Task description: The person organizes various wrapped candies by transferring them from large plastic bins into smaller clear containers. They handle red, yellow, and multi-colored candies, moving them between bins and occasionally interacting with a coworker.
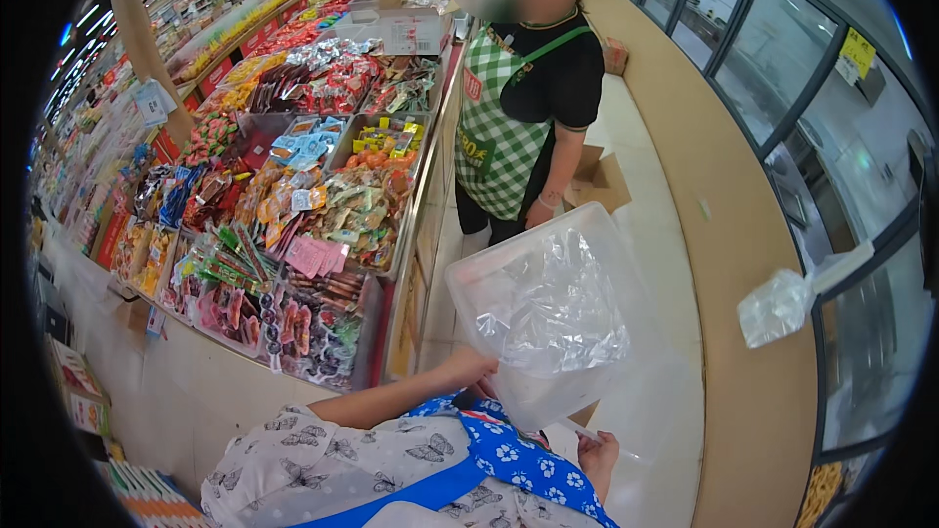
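A translucent plastic bin (466, 286) is held tilted in front of my body. Crinkled clear plastic film (579, 308) lies across it. My left hand (473, 370) grips the bin's near left edge, with some fingers hidden behind it. Low on the right, my right hand (598, 451) closes on the translucent strip at the bin's near edge. A blue flowered apron (528, 455) covers my front, just below the bin.
Beyond the bin stands a person in a green checked apron (502, 132). An open cardboard box (601, 180) sits on the floor behind them. Left is a candy display (323, 191) with several compartments. A tan ledge (741, 235) runs beneath windows; a clear plastic bag (774, 308) hangs there.
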Demonstrator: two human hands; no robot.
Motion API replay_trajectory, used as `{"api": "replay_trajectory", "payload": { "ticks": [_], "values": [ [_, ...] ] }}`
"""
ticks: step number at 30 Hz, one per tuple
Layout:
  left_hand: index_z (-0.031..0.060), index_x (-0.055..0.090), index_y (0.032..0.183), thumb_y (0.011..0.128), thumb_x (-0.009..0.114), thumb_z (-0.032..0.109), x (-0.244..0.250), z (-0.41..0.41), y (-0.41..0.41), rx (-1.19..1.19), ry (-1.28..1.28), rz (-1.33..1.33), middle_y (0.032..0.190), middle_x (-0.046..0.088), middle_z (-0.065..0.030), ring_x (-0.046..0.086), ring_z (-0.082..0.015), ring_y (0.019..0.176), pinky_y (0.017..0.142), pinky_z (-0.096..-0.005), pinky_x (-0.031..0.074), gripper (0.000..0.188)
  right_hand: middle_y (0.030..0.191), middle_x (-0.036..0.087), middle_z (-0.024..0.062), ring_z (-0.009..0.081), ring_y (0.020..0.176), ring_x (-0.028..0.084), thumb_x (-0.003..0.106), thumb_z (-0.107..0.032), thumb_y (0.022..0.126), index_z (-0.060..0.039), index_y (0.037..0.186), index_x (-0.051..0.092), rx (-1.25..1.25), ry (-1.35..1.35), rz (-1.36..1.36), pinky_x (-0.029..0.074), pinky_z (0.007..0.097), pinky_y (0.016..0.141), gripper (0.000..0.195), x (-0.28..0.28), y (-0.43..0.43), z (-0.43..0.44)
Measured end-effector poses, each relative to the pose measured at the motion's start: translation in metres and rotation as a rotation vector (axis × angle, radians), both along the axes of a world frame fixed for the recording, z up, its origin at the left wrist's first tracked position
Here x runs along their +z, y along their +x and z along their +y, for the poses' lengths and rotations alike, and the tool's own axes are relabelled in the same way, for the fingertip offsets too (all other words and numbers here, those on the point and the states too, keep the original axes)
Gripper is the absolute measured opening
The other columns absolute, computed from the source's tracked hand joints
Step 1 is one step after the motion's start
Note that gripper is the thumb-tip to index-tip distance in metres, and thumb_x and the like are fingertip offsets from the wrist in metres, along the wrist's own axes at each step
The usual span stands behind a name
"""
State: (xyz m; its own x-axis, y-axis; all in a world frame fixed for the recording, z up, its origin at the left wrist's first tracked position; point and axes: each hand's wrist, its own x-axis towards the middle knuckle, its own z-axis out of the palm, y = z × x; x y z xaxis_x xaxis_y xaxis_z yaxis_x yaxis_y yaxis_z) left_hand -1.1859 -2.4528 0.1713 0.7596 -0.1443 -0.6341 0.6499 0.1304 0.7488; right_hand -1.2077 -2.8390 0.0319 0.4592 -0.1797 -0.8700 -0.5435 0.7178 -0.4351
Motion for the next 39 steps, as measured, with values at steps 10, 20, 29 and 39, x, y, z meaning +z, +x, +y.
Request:
{"api": "replay_trajectory", "payload": {
  "ticks": [10,20,29,39],
  "values": [
    [-0.0096,0.048,0.115,0.085,0.049,0.023,-0.002,-0.101,0.163,-0.212,0.101,0.083,0.092,0.065,-0.0261,0.070,-0.0327,0.076,0.058,-0.0365,0.056,0.044,0.107,0.060,0.0111,0.0278,0.099,0.059,0.046,-0.022,0.094,-0.0059,0.113,0.055,0.006,0.153,-0.477,0.052,0.0431,0.081,0.026,-0.001,0.220,-0.052],
    [-0.0103,0.049,0.115,0.087,0.049,0.028,-0.033,-0.117,0.415,-0.224,-0.048,0.081,0.097,0.064,-0.0260,0.070,-0.0304,0.075,0.062,-0.0351,0.056,0.048,0.120,0.060,0.0115,0.0302,0.109,0.057,0.043,-0.027,0.098,-0.0041,0.122,0.055,0.288,0.184,-0.477,0.048,0.0465,0.094,0.036,-0.072,0.445,-0.055],
    [-0.0083,0.058,0.110,0.086,0.050,0.037,-0.034,-0.084,0.636,-0.227,0.072,0.042,0.091,0.069,-0.0234,0.067,-0.0234,0.068,0.060,-0.0341,0.053,0.052,0.122,0.060,0.0115,0.0305,0.111,0.057,0.043,-0.029,0.097,-0.0051,0.120,0.057,0.031,0.363,-0.186,0.046,0.0474,0.097,0.036,-0.021,0.690,-0.014],
    [-0.0158,0.051,0.110,0.086,0.051,0.034,-0.019,-0.043,0.846,0.117,0.004,0.106,0.091,0.066,-0.0262,0.068,-0.0264,0.068,0.056,-0.0325,0.054,0.055,0.123,0.060,0.0116,0.0312,0.113,0.057,0.043,-0.028,0.097,-0.0054,0.120,0.057,0.276,0.346,-0.059,0.046,0.0479,0.098,0.036,-0.047,0.977,0.035]
  ]
}}
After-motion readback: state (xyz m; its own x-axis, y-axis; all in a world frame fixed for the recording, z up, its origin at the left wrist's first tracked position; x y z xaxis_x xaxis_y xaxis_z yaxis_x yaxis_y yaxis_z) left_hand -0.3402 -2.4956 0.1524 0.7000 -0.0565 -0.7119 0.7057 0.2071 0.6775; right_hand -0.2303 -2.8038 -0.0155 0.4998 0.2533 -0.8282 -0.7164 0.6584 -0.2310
